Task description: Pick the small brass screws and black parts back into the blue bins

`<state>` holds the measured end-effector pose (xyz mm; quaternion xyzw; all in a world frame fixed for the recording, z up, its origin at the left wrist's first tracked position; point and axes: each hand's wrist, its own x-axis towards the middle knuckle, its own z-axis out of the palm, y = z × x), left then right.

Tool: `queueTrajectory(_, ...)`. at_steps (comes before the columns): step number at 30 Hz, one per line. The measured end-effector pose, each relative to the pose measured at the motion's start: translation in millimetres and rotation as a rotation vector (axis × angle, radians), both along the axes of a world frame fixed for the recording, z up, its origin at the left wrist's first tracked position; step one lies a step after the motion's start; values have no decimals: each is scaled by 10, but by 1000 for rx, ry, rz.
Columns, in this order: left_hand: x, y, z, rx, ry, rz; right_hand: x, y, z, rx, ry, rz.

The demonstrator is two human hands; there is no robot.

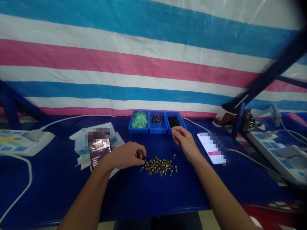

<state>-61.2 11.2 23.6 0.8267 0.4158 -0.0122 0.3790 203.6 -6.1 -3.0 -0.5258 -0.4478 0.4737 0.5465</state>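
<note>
A pile of small brass-coloured screw-like pieces [158,166] lies on the blue table, with a few strays around it. My left hand [130,155] is at the pile's left edge, fingers bent and a gap between thumb and forefinger; nothing shows in it. My right hand [184,140] hovers just in front of the right blue bin [176,130], thumb and fingertips pinched together. Whatever may be between them is too small to make out. That bin contains small black pieces [174,121]. Small metal screws [157,119] lie in the middle bin [158,130].
Green translucent bags or pieces [139,120] fill the left bin [138,130]. A lit phone [102,151] rests on plastic packets [81,140]; another phone [212,148] lies right. White power strips [35,143] with cables flank both sides. A cup [223,116] lies at the back right.
</note>
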Motion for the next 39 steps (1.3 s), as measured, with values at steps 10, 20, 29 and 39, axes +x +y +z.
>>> queueTrajectory(10, 84, -30, -49, 59, -2, -61, -38, -27, -10, 0, -36, 56)
queueTrajectory(20, 276, -19, -38, 318, -282, 203, -135, -98, 3, -47, -212, 300)
queueTrajectory(29, 566, -166, -126, 446, -659, 263, -225, -139, 6, -28, -236, 504)
queueTrajectory(39, 535, -157, -108, 488, -732, 201, -183, -147, 47, -133, -11, 517)
